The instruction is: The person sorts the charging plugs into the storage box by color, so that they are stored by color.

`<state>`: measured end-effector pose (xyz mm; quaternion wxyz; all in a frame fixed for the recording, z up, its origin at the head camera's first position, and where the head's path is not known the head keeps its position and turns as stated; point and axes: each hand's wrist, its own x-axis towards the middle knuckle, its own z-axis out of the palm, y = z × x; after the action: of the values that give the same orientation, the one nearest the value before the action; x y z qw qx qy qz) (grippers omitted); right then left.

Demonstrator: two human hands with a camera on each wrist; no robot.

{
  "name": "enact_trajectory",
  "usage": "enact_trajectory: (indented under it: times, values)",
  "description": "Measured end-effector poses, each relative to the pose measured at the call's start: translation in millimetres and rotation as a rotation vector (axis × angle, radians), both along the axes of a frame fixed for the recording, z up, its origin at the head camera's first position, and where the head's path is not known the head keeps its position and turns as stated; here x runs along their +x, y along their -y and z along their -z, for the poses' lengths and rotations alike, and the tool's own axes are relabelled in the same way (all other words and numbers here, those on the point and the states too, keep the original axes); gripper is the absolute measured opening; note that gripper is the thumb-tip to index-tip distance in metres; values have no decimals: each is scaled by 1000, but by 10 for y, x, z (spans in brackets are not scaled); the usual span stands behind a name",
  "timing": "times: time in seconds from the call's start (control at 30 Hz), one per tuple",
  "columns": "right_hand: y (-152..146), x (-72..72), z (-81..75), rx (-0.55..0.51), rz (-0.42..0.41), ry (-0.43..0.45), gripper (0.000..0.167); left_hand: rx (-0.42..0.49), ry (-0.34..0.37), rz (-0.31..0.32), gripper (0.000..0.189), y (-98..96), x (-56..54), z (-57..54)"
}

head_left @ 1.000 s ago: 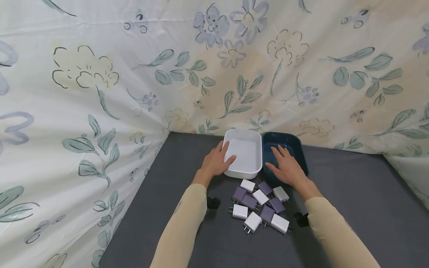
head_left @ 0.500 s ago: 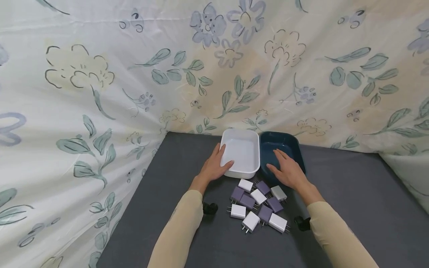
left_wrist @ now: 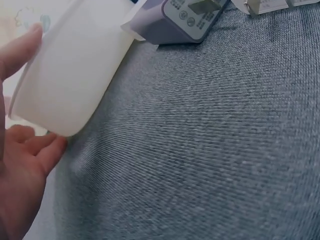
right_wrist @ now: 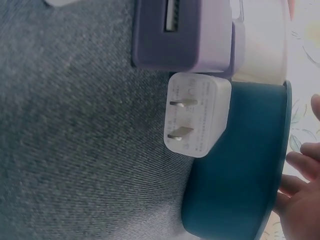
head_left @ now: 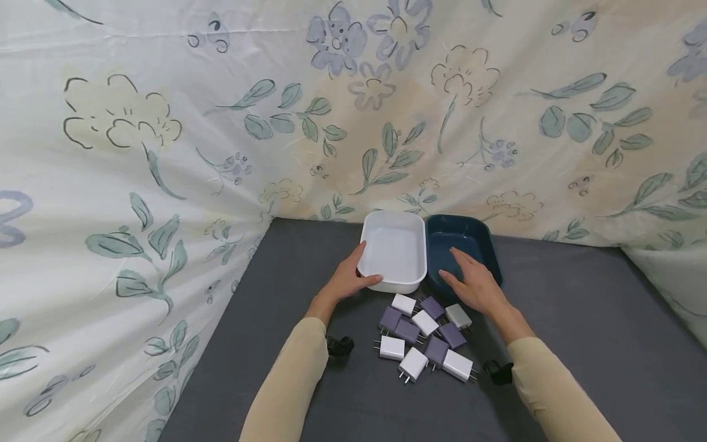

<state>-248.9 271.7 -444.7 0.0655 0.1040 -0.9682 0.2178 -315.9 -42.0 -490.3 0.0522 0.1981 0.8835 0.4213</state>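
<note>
My left hand (head_left: 347,280) is at the front left corner of a white tray (head_left: 394,288), thumb along the front rim, other fingers by the left side. The left wrist view has the thumb at the tray's (left_wrist: 70,70) rim and fingertips near its lower corner. My right hand (head_left: 475,285) is over the front of a dark teal tray (head_left: 491,245), fingers spread and holding nothing. The right wrist view puts those fingers beyond the teal rim (right_wrist: 286,150). In front of both trays lie several plug chargers, some white (head_left: 413,363), some purple (head_left: 436,352).
Both trays stand side by side at the back of the dark grey table (head_left: 309,245). A floral cloth (head_left: 331,110) hangs right behind them and along the left. Nearest the teal tray is a light charger (head_left: 458,316) with its prongs out.
My left hand has drawn back a little toward the white tray's front corner. The right hand has shifted slightly, still over the teal tray. Trays and chargers stay put; the view turns slightly.
</note>
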Motion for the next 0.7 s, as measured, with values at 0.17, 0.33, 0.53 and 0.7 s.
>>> enact_trajectory:
  times: [0.17,0.33,0.53,0.7]
  values:
    - [28,25,4,-23,-10,-22,72,100,55,4,102,31,18,34]
    - [11,78,30,-26,-11,-30,71,236,68,33,102,25,25,75]
    - [-30,139,61,-35,-11,-38,73,455,141,101,98,27,24,93]
    - [-60,203,79,-57,-16,-58,72,538,195,113,98,58,27,88]
